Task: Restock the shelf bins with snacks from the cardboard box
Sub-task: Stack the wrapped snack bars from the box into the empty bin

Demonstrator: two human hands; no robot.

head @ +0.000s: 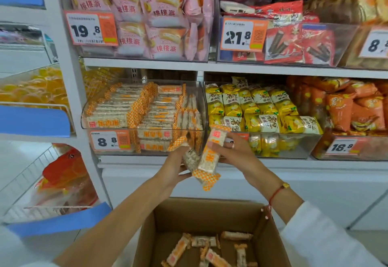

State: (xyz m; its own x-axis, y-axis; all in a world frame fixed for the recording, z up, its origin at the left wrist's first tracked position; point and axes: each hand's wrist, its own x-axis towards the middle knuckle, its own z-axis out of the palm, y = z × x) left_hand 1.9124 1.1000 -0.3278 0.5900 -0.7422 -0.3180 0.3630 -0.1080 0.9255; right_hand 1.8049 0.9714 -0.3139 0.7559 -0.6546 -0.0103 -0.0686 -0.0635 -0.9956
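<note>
From the head camera, both hands are up in front of the shelf, close together. The left hand [175, 165] curls its fingers round a rice bar [190, 158] that tilts up to the left. The right hand [232, 151] holds a second rice bar [211, 153], which stands almost upright, with its thumb across the front. The two bars touch where they cross between the hands. Their checked orange ends stick out above and below the fingers.

Just above the left hand is the clear bin [142, 129] with more of the same bars packed in rows. Its front edge is right by the top tips of the held bars. The rows are full on the left; at the right end, nearest the hands, the bars stand on edge.

Above the right hand is a bin of yellow packs [262, 115], very near the fingers.

Below both hands, the cardboard box [270, 231] sits open. A few loose bars [210, 250] lie on its bottom, with lots of bare cardboard around them. Between the hands and the box's rim there is open room, with the white shelf base [315, 184] behind.
</note>
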